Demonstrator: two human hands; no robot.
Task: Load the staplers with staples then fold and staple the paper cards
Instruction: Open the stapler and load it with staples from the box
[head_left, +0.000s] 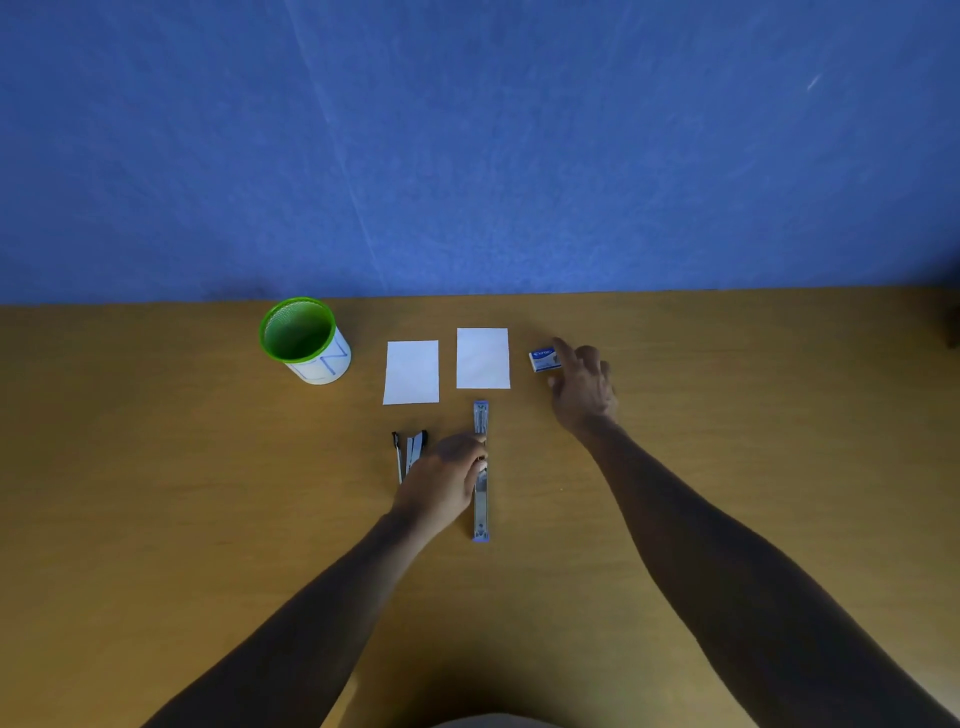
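Note:
A blue stapler (481, 499) lies swung fully open in a long line at the table's middle. My left hand (441, 483) grips it at its hinge. Left of that hand a black stapler (408, 452) lies partly hidden. Two white paper cards, one on the left (411, 372) and one on the right (482, 358), lie flat behind the staplers. At the right sits a small blue box of staples (543, 359). My right hand (582, 387) reaches over to it with the forefinger stretched out, its tip at the box's right end.
A green mesh cup (304, 338) with a white paper band stands at the back left of the wooden table (727, 415). A blue wall (467, 156) rises right behind the table's far edge.

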